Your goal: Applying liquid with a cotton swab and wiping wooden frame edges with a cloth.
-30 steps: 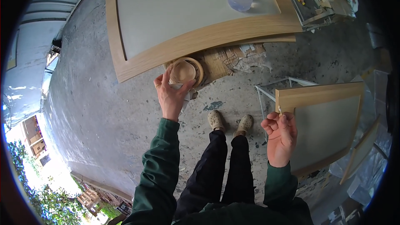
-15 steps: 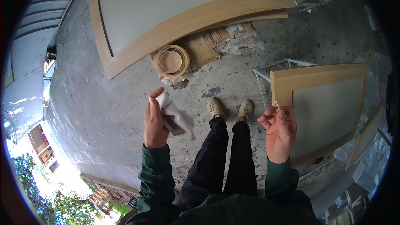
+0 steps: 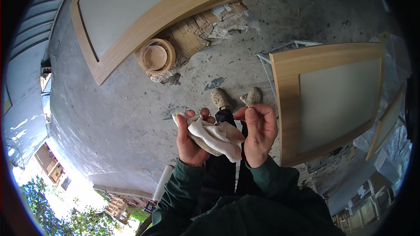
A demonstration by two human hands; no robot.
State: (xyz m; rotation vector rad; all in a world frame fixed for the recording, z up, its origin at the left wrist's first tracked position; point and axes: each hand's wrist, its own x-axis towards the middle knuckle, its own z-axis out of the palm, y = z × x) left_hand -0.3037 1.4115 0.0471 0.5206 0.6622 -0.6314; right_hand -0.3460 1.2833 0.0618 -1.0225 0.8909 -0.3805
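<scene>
A crumpled white cloth (image 3: 214, 136) lies across the palm of my left hand (image 3: 189, 146), the thumb resting along its edge and the fingertips showing behind it. Between thumb and fingers, my right hand (image 3: 259, 133) pinches a cotton swab (image 3: 243, 100), its pale tip pointing up and away from me. The cloth's right end hangs close to the right hand; whether they touch I cannot tell. Both hands are held in front of my legs, above the floor.
At the upper left is a large wood-framed grey panel (image 3: 170, 11). Below its edge, a round wooden piece holds a clear cup (image 3: 155, 57). Another framed panel (image 3: 341, 100) rests on a metal stand (image 3: 267, 67) at right, beside plastic sheeting (image 3: 387, 161).
Both hands have come together in front of my body, the right moving left and the left moving right. The cloth is spread wider over the left palm. The view has shifted.
</scene>
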